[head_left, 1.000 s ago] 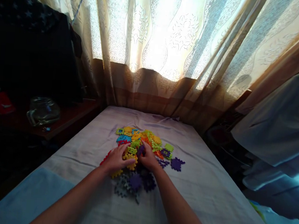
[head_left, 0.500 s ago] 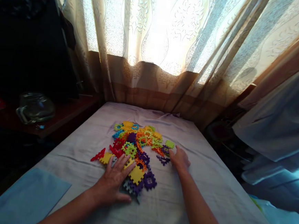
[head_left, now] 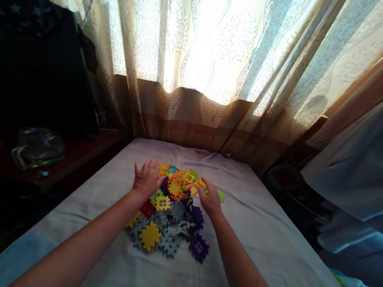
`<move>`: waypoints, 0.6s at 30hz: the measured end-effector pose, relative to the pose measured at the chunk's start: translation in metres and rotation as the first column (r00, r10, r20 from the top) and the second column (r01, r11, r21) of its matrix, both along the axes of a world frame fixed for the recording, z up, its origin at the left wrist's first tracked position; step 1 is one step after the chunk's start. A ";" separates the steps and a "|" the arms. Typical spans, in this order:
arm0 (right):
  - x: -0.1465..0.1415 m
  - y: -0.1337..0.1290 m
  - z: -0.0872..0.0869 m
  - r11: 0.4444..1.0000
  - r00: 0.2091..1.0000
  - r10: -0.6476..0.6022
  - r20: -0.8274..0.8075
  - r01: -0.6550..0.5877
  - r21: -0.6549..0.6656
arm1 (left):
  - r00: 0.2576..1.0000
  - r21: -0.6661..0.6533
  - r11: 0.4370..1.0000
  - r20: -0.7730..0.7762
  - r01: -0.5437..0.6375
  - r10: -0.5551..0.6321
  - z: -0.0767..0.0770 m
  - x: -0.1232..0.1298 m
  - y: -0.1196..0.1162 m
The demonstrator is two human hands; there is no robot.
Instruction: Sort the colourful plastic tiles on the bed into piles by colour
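A heap of flat plastic interlocking tiles with toothed edges lies on the bed. Orange tiles point(head_left: 176, 187), lime and yellow ones are heaped at the back. Grey tiles point(head_left: 169, 243), a yellow tile point(head_left: 150, 236) and a purple windowed tile point(head_left: 198, 247) lie nearer me. My left hand point(head_left: 148, 178) rests against the heap's back left side, fingers apart, partly covering tiles. On the right side my right hand point(head_left: 210, 200) is cupped against the heap, its fingertips touching yellow tiles point(head_left: 198, 186). Its fingers look spread rather than closed. A lime tile point(head_left: 221, 196) sits just beyond it.
A pale sheet point(head_left: 253, 245) covers the bed. Light blue flat material point(head_left: 20, 254) lies at the front left. Left of the bed, a dark table holds a glass jar point(head_left: 40, 147) and a large dark screen point(head_left: 34, 73). Curtains point(head_left: 194, 104) hang behind; cloth point(head_left: 368, 175) hangs at right.
My left hand has moved from the near tiles to the heap's back left. My right hand has come leftward against the heap. The tiles are bunched closer, and more grey ones show in front.
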State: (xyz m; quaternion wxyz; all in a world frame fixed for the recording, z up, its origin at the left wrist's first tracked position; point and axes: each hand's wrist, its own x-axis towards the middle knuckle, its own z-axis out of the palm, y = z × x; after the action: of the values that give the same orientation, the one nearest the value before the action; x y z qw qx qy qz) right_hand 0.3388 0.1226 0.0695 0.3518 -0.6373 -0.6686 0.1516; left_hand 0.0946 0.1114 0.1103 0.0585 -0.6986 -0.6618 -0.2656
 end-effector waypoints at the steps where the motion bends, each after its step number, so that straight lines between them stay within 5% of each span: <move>1: 0.009 0.009 0.003 0.993 0.992 -0.108 0.065 0.111 -0.047 | 0.998 -0.052 0.998 0.043 -0.042 0.044 0.001 -0.015 0.011; 3: 0.018 0.025 0.003 0.942 0.948 -0.274 0.163 0.298 -0.152 | 0.967 -0.230 0.967 0.200 -0.107 0.155 -0.004 -0.040 0.028; 5: 0.013 0.038 -0.003 0.908 0.928 -0.315 0.199 0.355 -0.221 | 0.941 -0.342 0.935 0.276 -0.097 0.198 -0.016 -0.053 0.040; 11: -0.054 0.052 -0.020 0.962 0.992 -0.110 0.061 0.122 -0.244 | 0.868 -0.417 0.899 0.488 0.136 0.095 -0.047 -0.032 0.049; 18: -0.093 0.050 0.014 0.954 0.974 0.112 -0.197 -0.161 -0.253 | 0.698 -0.337 0.879 0.716 0.337 0.007 -0.038 0.005 0.046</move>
State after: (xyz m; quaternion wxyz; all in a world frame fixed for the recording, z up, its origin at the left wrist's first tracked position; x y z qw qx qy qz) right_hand 0.2455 0.1727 0.0839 0.3102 -0.6146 -0.6502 0.3213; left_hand 0.0997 0.1571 0.0724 -0.3811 -0.5980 -0.6090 -0.3553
